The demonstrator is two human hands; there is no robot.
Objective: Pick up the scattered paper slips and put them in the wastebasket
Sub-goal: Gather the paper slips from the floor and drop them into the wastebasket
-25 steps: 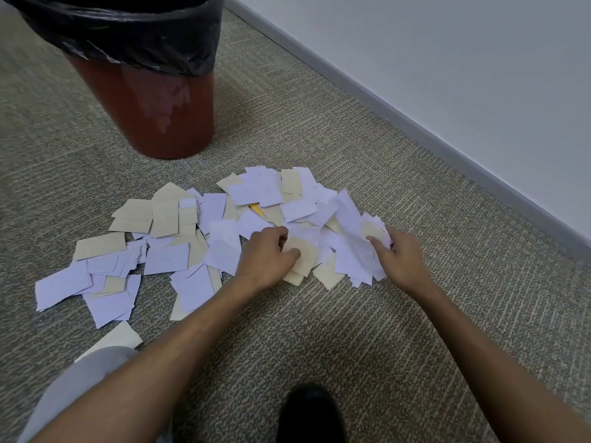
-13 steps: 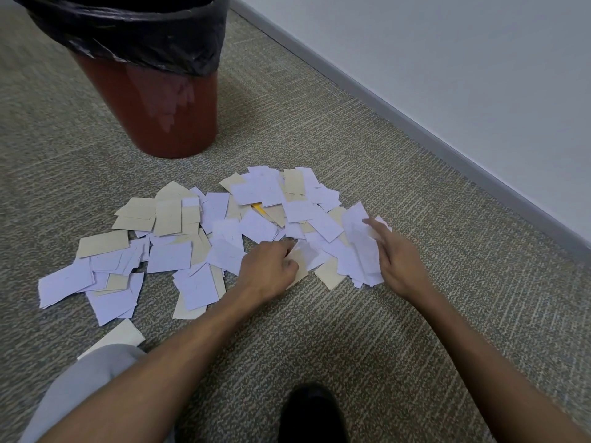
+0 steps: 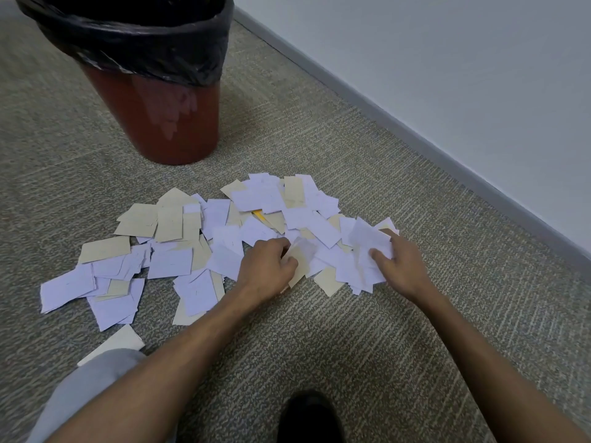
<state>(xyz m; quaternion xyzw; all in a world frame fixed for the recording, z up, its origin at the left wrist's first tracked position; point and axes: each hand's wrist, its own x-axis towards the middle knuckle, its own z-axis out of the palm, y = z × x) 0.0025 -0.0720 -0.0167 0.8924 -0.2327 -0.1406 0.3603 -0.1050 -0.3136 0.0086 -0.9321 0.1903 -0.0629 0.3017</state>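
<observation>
Several white and tan paper slips (image 3: 179,251) lie scattered over the carpet in a wide pile. My left hand (image 3: 265,270) sits at the pile's near middle, its fingers curled round a few tan and white slips. My right hand (image 3: 399,263) is at the pile's right end and grips a bunch of white slips between thumb and fingers. The red wastebasket (image 3: 166,123), lined with a black bag, stands beyond the pile at the upper left, its mouth open.
A grey baseboard (image 3: 415,135) and white wall run diagonally on the right. My grey-clad knee (image 3: 89,388) is at the lower left and a black shoe (image 3: 307,417) at the bottom centre. One tan slip (image 3: 118,342) lies apart near the knee.
Both hands have drawn slips together at the pile's right side. The right hand has slid slightly right with its bunch; the left hand's fingers have closed on slips.
</observation>
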